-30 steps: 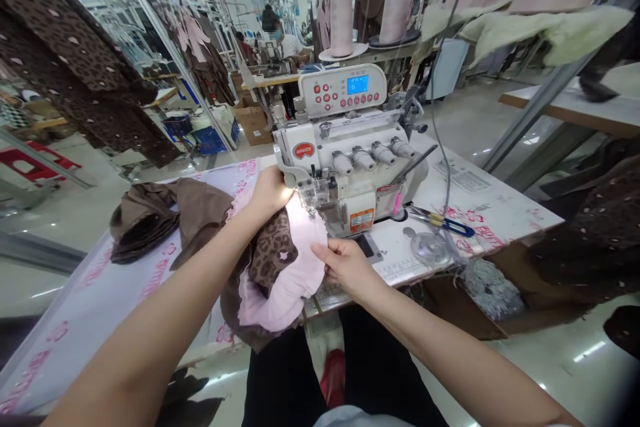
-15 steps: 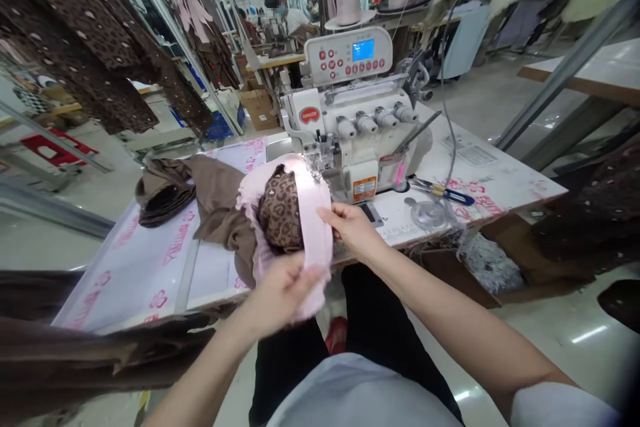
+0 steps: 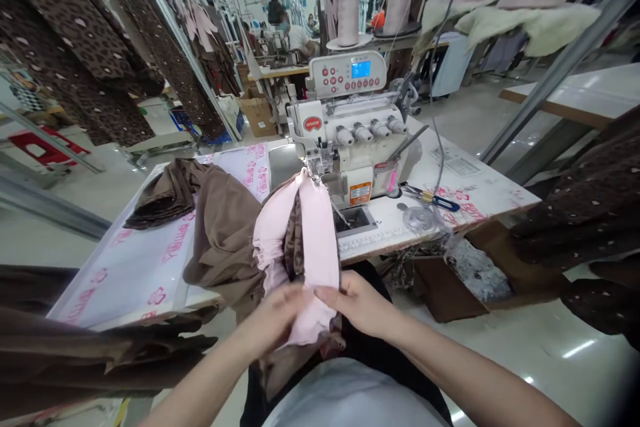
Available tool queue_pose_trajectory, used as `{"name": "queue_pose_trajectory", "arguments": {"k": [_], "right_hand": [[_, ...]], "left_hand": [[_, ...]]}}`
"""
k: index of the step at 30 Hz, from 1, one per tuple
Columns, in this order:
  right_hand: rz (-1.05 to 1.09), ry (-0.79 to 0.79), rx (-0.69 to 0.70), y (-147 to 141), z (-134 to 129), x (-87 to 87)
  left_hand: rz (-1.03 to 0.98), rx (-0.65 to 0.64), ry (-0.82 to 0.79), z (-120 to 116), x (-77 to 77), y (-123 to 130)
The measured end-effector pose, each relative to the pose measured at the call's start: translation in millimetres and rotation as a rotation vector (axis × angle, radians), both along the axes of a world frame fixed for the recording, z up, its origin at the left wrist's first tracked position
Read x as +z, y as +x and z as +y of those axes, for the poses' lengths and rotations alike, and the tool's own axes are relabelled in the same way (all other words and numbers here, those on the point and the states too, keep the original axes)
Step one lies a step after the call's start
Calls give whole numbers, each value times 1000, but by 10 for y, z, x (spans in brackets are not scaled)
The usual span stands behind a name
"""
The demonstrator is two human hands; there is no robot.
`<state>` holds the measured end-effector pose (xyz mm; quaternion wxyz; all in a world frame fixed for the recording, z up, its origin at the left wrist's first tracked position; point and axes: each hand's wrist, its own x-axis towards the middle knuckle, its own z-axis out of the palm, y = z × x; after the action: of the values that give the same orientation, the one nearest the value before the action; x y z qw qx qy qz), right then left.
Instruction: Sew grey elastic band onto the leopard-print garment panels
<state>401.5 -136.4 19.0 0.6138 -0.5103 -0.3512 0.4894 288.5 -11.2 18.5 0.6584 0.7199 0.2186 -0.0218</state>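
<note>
A pale pink fabric band [image 3: 320, 227] runs from the needle area of a white sewing machine [image 3: 350, 127] down toward my lap. Both hands pinch its lower part, side by side. My left hand [image 3: 283, 313] is closed on its left edge, and my right hand [image 3: 353, 300] grips the right edge with the thumb on top. Leopard-print fabric [image 3: 294, 240] shows in the gap between the band and a ruffled pink piece [image 3: 273, 233]. Brown fabric [image 3: 225, 227] lies joined or bunched against them on the left.
Scissors or snips with a blue handle [image 3: 445, 203] lie right of the machine on the white table [image 3: 510, 193]. Thread cones [image 3: 349, 17] stand behind. Leopard-print garments [image 3: 75, 47] hang at the left. A cardboard box [image 3: 445, 287] is below the table edge. A person [image 3: 297, 37] sits in the background.
Both hands have moved down, my right hand most, drawing the band straighter. The leopard-print part is now mostly covered, and the brown fabric has spread toward my lap. The view has shifted slightly.
</note>
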Motion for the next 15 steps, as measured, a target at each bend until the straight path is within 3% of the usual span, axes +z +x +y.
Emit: {"name": "queue_pose_trajectory", "arguments": {"k": [2,4,5,7,9,11,15], "right_hand": [[-37,16,-14,-61,-43,-3],[-79,23,-18,-139,-84,-42],[-104,23,-27,-169,-93,-65],[-154,7,-48,-193,-87,-91],[-189,-6,-42,-170,-59,-76],[-229,4,-34,-131,-31,-36],[-296,5,-44,-130,-23,-9]], "left_hand": [[-158,368,189,141,-36,244],[-210,600,507,279,-71,443],[-185,616,654,350,-81,508],[-99,525,831,504,-66,546],[-25,350,811,668,3,463],[-34,304,673,818,109,304],[-182,492,331,945,286,64]]}}
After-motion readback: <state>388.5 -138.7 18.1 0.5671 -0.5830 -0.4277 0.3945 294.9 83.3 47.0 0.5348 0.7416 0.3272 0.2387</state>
